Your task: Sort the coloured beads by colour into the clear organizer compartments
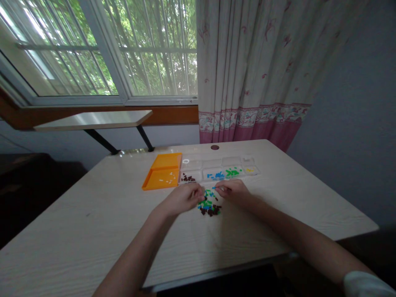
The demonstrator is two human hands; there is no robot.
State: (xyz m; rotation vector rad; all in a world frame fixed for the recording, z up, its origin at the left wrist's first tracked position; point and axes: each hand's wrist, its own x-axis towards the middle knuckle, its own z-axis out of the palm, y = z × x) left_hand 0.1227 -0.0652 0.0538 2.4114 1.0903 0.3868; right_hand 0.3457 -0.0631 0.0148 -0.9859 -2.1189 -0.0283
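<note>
My right hand [234,191] pinches a small blue piece [213,188], perhaps a toy brick, just in front of the clear tray. To its left, my left hand [185,197] has its fingers curled together at the edge of a loose pile [208,204] of green, blue and dark brown pieces. A dark piece is by those fingertips; whether they grip it is too small to tell. Behind the hands, the clear divided tray [199,176] holds brown pieces [188,177], blue pieces [215,175], green pieces [233,172] and a few yellow ones [249,170] in separate compartments.
Left of the tray lies an open orange case [154,178] with several white pieces in its near half. A raised shelf [95,119] on black brackets stands at the back left of the wooden table [102,210]. Behind are a barred window and a curtain [253,74].
</note>
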